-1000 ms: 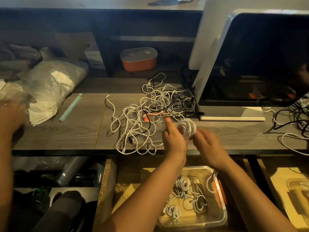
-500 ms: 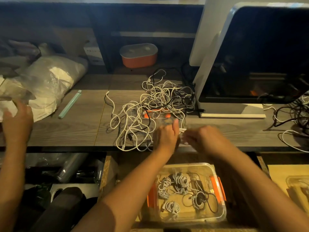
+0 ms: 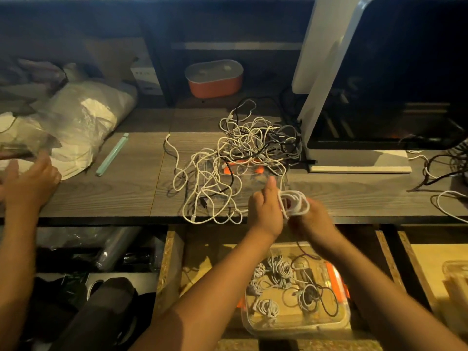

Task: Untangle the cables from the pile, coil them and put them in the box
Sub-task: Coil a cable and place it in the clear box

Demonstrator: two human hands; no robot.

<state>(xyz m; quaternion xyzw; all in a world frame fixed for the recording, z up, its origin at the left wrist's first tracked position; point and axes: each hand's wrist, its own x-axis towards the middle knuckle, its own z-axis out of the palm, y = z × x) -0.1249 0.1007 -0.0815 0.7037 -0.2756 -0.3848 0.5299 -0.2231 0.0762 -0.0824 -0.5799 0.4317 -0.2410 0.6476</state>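
A tangled pile of white and black cables lies on the wooden desk, over a clear lid with orange clips. Just right of the pile's near edge, both my hands hold a small white cable coil. My left hand grips the coil's left side with the thumb raised. My right hand holds the coil from the right, fingers curled around its loops. Below the desk edge, a clear plastic box with orange clips sits in an open drawer and holds several coiled cables.
Another person's hand rests at the desk's left edge beside a plastic-wrapped bundle. A pale green stick lies on the desk. A white machine stands at the right, with loose cables beyond it. An orange container sits at the back.
My hands dipped to the desk edge, then rose a little with the white coil showing again between them. The other person's hand has shifted right along the desk's left edge.
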